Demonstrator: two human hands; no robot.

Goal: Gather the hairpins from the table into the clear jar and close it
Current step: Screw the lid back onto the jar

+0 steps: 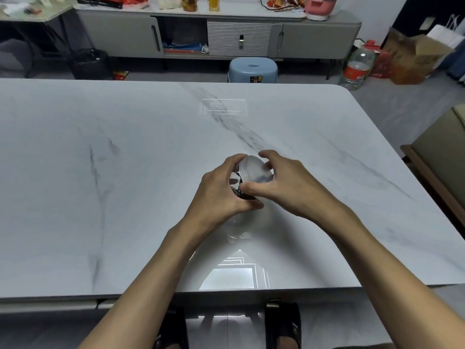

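— Marble-patterned surface, nothing else lying on it; a blue stool and a grey cabinet stand beyond.

— And the grip?

— Left hand wraps the clear jar, tilted above the surface, dark hairpins inside. Right hand pinches the frosted lid at its mouth.
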